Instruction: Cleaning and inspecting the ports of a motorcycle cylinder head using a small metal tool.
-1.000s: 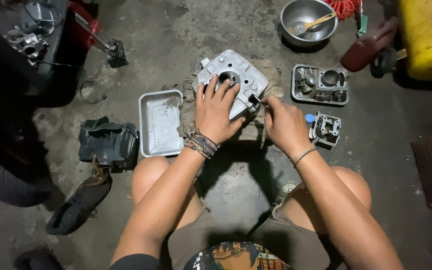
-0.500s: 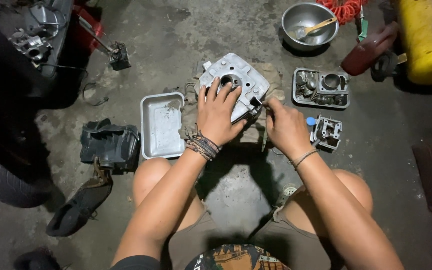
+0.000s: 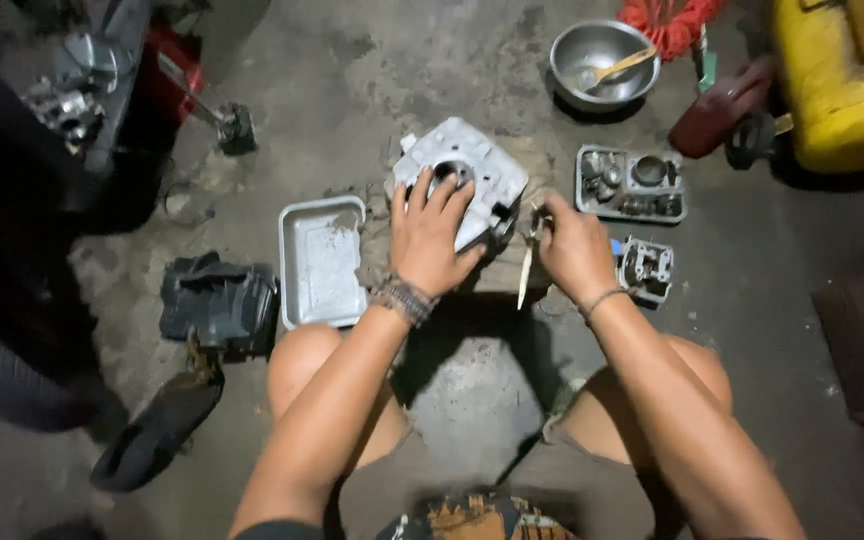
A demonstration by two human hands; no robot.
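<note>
Left hand point(image 3: 430, 240) is spread flat on the grey engine block point(image 3: 462, 175), far centre on the concrete floor point(image 3: 472, 400); right hand point(image 3: 572, 250) is closed on a thin tool point(image 3: 526, 268) (tip near); the block is best pinned firmly while the edge is worked.

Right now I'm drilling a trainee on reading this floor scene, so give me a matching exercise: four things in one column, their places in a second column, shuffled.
Things:
1. round steel bowl
2. grey cast-metal engine block
3. empty rectangular grey metal tray
4. thin pale metal tool

Places:
A. under the left hand
B. held by the right hand
C. top of the view, with a spoon-like stick in it
D. on the floor beside the left wrist

Pairs: 1-C, 2-A, 3-D, 4-B
</note>
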